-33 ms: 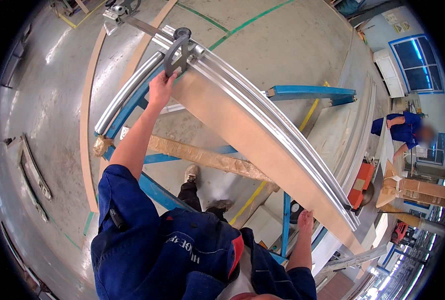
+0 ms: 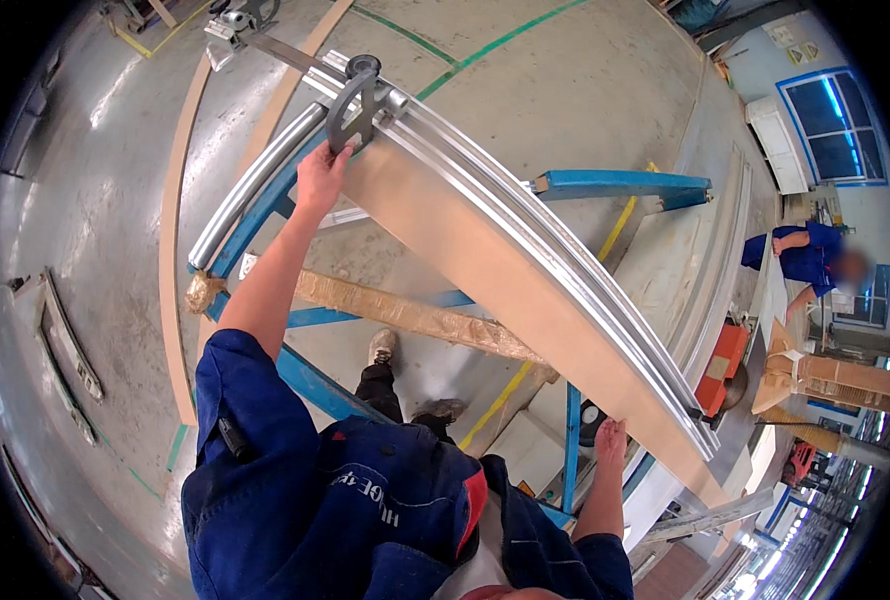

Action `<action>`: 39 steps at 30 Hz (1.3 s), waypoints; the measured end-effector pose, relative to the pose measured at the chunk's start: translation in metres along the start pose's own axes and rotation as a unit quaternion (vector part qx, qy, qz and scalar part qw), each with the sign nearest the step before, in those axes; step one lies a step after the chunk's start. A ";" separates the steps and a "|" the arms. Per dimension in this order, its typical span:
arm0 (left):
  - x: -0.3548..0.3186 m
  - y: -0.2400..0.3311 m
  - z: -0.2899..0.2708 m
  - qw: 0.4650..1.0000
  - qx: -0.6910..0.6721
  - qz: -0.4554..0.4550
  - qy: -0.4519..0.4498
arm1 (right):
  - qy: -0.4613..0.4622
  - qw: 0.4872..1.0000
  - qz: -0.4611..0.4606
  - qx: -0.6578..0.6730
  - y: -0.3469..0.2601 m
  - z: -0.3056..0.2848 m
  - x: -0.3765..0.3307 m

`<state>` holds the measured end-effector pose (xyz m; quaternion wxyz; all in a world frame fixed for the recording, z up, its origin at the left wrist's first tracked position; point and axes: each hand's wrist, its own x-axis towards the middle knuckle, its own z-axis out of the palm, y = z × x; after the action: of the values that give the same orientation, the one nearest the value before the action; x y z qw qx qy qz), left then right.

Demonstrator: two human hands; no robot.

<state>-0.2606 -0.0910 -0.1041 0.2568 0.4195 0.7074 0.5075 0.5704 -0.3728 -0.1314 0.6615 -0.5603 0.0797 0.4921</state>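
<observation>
Workshop floor (image 2: 585,95) grey with tape lines (image 2: 505,40), green and yellow. Long tan board (image 2: 485,268) lies over blue frame (image 2: 620,185), silvery rails (image 2: 527,216) along its far edge. Left hand (image 2: 321,182) partly closed at lower end of grey bracket (image 2: 339,122), beside board's left end; can't tell grip. Right hand (image 2: 611,442) at board's near edge, curled, hold hidden. Co-worker (image 2: 813,255) in blue, far right.

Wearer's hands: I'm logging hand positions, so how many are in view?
2: the left hand at the grey curved fitting, the right hand at the edge of the tan board.
</observation>
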 end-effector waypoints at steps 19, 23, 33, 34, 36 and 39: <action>-0.099 0.013 0.006 0.984 0.091 0.095 0.123 | 0.051 0.996 -0.018 -0.067 0.012 0.006 0.003; -0.177 0.073 0.063 0.969 0.110 0.218 -0.019 | 0.050 0.993 0.005 -0.106 0.003 0.002 0.004; -0.412 0.262 0.277 0.811 -0.031 0.316 -0.490 | -0.044 0.775 -0.259 -0.576 -0.057 0.026 -0.055; -0.434 0.275 0.297 0.794 -0.036 0.345 -0.500 | -0.048 0.750 -0.293 -0.591 -0.075 0.015 -0.060; -0.477 0.297 0.339 0.770 -0.018 0.366 -0.522 | -0.050 0.726 -0.340 -0.595 -0.122 -0.017 -0.062; -0.524 0.322 0.412 0.743 0.020 0.423 -0.519 | -0.054 0.642 -0.428 -0.634 -0.190 -0.069 -0.043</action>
<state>0.4426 -0.2885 0.0186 0.3350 0.8792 0.2246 0.2538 0.7203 -0.4324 -0.0020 0.2847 -0.7866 -0.5361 0.1134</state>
